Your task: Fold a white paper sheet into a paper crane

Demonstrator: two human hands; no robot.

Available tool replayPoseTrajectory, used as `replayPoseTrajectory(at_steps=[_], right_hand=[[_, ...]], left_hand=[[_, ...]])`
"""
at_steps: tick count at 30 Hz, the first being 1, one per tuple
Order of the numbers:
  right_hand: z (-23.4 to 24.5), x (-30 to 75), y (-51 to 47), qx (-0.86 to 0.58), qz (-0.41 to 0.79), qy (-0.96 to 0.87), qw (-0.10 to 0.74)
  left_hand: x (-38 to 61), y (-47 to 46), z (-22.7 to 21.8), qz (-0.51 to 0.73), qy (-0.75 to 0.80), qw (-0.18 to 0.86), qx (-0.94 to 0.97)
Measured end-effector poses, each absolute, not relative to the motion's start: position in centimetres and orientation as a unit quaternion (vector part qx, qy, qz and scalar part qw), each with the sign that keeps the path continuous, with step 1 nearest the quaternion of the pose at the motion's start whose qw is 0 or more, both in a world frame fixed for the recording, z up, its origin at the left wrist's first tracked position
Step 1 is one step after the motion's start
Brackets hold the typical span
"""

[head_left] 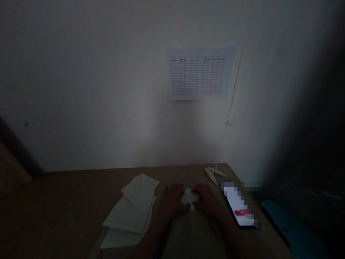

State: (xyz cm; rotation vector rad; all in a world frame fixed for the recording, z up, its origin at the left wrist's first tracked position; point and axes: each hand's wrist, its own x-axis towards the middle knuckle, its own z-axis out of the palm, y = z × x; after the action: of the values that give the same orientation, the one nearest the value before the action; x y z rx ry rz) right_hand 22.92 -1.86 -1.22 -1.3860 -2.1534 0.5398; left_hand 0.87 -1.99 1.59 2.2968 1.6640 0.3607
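A small white folded piece of paper [189, 197] lies on the brown table between my two hands. My left hand [174, 198] grips its left side, with the thumb at the near edge and the fingers curled at the far edge. From the opposite side my right hand [207, 200] holds it in the same way. The fingertips press on the paper, and its exact folds are hard to make out in the dim light. To the left lies a loose pile of white paper sheets [132, 212], overlapping at angles.
Small pointed folded paper shapes [211, 176] rest near the table's back right corner. A phone [237, 205] with a lit screen lies right of my right hand. Beyond the right edge is a blue object [293, 226]. A printed table sheet [199, 73] hangs on the wall.
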Motion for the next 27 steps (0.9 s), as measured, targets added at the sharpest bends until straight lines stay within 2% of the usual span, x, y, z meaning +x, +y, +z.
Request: replayPoseTrajectory(at_steps=[16, 27], right_hand=[[-1.8, 23.6, -2.4, -0.499, 0.239, -0.782, 0.286], [-2.1, 22.0, -2.1, -0.545, 0.152, -0.764, 0.310]], left_hand=[[-0.3, -1.6, 1.0, 0.155, 0.543, 0.150, 0.812], [-0.4, -0.9, 0.3, 0.162, 0.535, 0.113, 0.822]])
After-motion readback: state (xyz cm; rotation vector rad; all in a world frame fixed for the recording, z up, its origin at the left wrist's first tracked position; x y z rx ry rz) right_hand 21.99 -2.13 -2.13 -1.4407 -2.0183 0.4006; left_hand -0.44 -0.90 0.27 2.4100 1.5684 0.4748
